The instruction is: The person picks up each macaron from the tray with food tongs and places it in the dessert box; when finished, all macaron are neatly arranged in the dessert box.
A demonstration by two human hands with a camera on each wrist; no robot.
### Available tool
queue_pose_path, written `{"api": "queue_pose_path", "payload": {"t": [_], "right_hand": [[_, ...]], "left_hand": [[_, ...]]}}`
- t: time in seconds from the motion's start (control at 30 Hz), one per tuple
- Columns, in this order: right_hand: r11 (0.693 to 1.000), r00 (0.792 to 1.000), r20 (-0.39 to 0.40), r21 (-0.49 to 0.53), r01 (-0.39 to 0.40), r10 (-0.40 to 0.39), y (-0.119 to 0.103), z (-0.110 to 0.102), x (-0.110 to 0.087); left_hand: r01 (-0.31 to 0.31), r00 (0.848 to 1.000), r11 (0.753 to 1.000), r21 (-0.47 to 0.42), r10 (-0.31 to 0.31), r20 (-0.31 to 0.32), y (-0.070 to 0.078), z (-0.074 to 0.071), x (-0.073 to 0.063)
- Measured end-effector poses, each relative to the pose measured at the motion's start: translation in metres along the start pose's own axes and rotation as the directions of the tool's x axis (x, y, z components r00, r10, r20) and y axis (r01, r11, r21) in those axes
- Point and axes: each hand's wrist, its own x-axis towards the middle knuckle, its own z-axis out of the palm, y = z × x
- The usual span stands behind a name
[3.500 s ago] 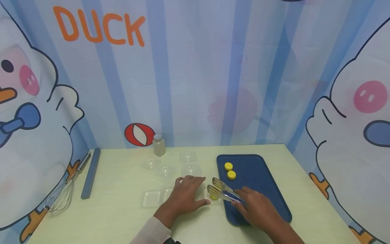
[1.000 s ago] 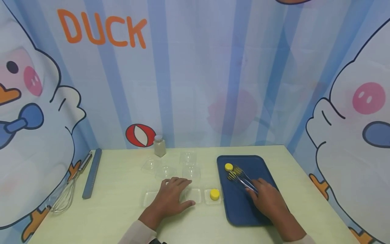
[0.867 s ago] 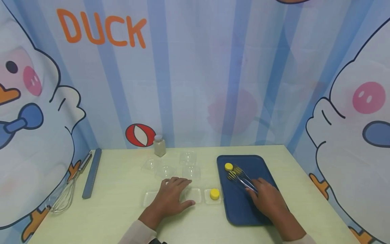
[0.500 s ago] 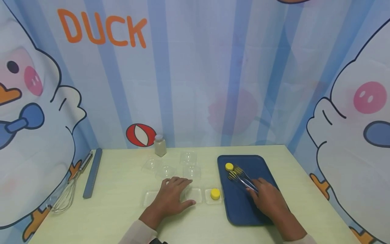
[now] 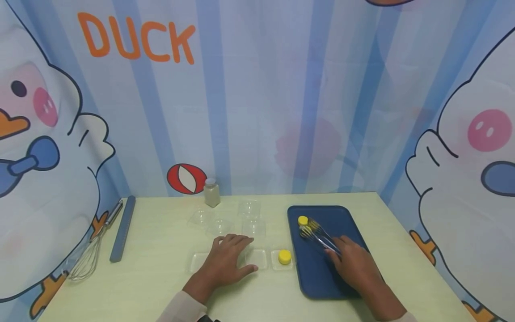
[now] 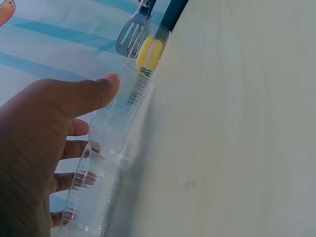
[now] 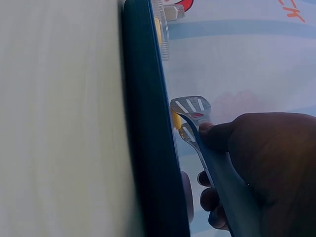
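Note:
My right hand (image 5: 356, 266) grips metal tongs with slotted ends (image 5: 318, 237) over the blue tray (image 5: 330, 277). The tongs' ends stand on either side of a yellow round piece (image 7: 176, 118), largely covered in the head view; whether they squeeze it I cannot tell. Just behind it on the tray lies another yellow round piece (image 5: 303, 220). A third yellow piece (image 5: 284, 256) sits in the rightmost clear plastic base (image 5: 275, 267), left of the tray. My left hand (image 5: 225, 261) hovers at or touches the row of clear bases (image 6: 106, 128), fingers spread and loosely bent, pinching nothing.
Several clear domed lids (image 5: 253, 227) lie behind my left hand. A small jar (image 5: 211, 193) stands at the table's back edge. At the far left are a whisk (image 5: 90, 255) and a grey-blue ruler-like bar (image 5: 122, 230). A printed curtain (image 5: 257, 98) hangs behind.
My right hand has moved the tongs from the rightmost clear base to the tray, leaving a yellow piece in that base. My left hand has shifted left. Over the last second both hands stay nearly still.

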Motion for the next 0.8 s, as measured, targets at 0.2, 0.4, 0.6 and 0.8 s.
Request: {"api": "queue_pose_path", "payload": {"t": [0.2, 0.4, 0.6, 0.8], "right_hand": [[1.000, 0.999, -0.037, 0.010, 0.016, -0.015, -0.003, -0.003, -0.002], [0.999, 0.995, -0.084, 0.017, 0.046, -0.044, -0.009, -0.004, -0.005], [0.998, 0.994, -0.095, 0.028, 0.059, -0.056, -0.019, -0.008, -0.008], [0.998, 0.995, -0.092, 0.028, 0.052, -0.050, -0.029, -0.011, -0.010]], "left_hand": [[-0.017, 1.000, 1.000, -0.014, 0.016, -0.016, -0.002, 0.000, 0.000], [-0.024, 0.999, 1.000, -0.021, 0.023, -0.023, -0.003, 0.001, -0.001], [-0.020, 1.000, 0.999, -0.026, 0.019, -0.023, -0.003, 0.000, -0.001], [-0.014, 1.000, 1.000, -0.025, 0.013, -0.019, -0.003, 0.000, -0.001]]}}
